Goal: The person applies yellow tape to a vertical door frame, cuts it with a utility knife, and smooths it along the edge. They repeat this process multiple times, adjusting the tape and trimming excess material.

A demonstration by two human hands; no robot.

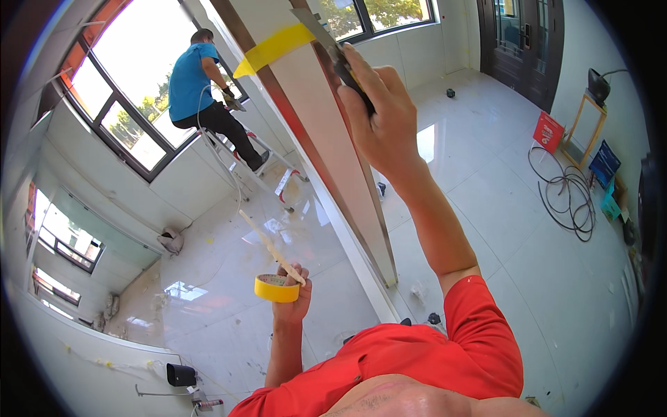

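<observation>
My right hand (pixel 381 115) is raised and closed around the dark handle of a putty knife (pixel 316 31). The knife's flat metal blade lies by the right end of a yellow tape strip (pixel 274 50), which crosses the upper part of a pale post (pixel 313 111) with brown and red edges. Lower and to the left, my left hand (pixel 297 295) is closed, with a roll of yellow tape (pixel 276 288) hanging at its fingers. The same hand grips a long, thin, pale strip (pixel 267 243), pointing up and left; its material is unclear.
A co-worker in a blue shirt (pixel 191 87) sits on a stepladder (pixel 267 174) by the left window, holding a flat tool. Coiled black cable (pixel 573 205), a red sign (pixel 548 132) and a wooden frame (pixel 583 132) stand or lie at right. A dark double door (pixel 524 45) is behind.
</observation>
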